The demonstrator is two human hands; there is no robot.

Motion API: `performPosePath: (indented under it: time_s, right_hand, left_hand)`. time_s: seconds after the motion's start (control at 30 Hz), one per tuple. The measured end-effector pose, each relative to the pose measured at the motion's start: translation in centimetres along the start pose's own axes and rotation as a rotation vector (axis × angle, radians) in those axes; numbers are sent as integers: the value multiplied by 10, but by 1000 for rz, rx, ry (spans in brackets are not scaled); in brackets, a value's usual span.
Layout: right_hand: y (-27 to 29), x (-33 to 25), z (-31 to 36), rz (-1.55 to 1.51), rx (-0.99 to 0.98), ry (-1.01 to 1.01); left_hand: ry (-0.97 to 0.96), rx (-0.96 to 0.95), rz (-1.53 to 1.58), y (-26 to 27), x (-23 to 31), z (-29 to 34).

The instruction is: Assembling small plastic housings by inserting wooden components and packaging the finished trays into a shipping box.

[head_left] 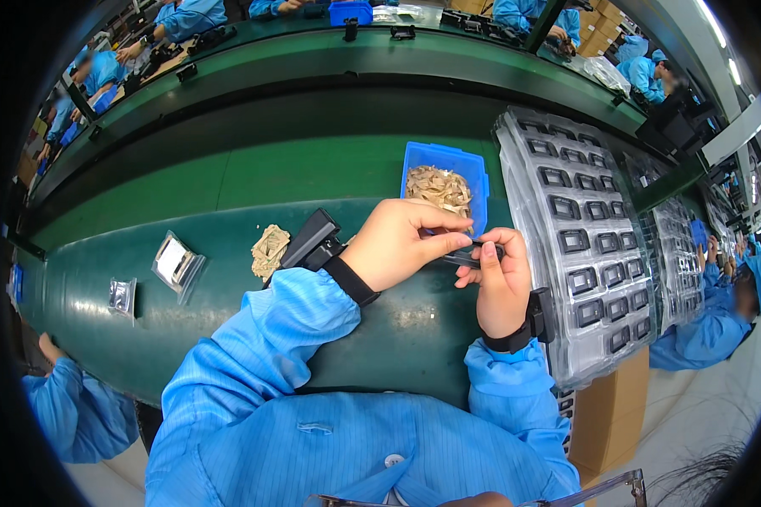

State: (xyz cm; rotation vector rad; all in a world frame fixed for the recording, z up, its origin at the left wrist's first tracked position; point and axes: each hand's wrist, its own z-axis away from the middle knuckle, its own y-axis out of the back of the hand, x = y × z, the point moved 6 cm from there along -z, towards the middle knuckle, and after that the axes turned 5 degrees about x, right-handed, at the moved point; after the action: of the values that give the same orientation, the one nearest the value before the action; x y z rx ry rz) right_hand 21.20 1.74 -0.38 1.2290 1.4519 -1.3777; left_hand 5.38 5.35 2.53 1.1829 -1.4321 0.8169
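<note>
Black part (460,258), partly hidden, runs lengthwise left to right, pinched by the left hand (395,243) and the right hand (502,286).

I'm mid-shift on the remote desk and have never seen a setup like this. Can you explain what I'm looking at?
There's no robot here: you're seeing a person's own bare hands, with blue sleeves and black wristbands. The single picture comes from a wide fisheye camera worn on the head, looking down, so straight edges bend near the rim.

The left hand and right hand meet around a small dark piece; its exact shape is partly hidden by fingers.

On the green table are a blue bin of tan scraps, a loose tan pile and two small bags at left. To the right is a clear tray of dark frames.
</note>
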Motion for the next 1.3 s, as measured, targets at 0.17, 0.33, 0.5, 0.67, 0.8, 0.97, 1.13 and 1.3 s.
performPosePath:
  time_s: [0.17, 0.33, 0.5, 0.67, 0.8, 0.97, 1.13, 1.3]
  right_hand:
    - [2, -5, 1, 133, -13, 156]
    - [-1, -11, 2, 131, -47, 298]
    - [-1, -9, 4, 114, -57, 349]
    - [1, -10, 9, 108, -35, 360]
    - [7, -3, 3, 54, 111, 106]
    - [8, 3, -4, -283, 78, -135]
    - [6, 13, -6, -308, 23, -207]
    - [-1, 16, 3, -295, -26, -244]
  left_hand:
    - [-346, -5, -242, 0, 19, 4]
    - [-722, 39, -526, 0, 33, 11]
    - [-779, 62, -525, -1, 34, 15]
    - [-691, 35, -474, -6, 29, 16]
    - [-572, 60, -462, -8, 28, 14]
    - [-88, 69, -249, -3, 11, 4]
    - [-2, 86, -258, 1, 5, 3]
    - [5, 134, -397, -2, 9, 9]
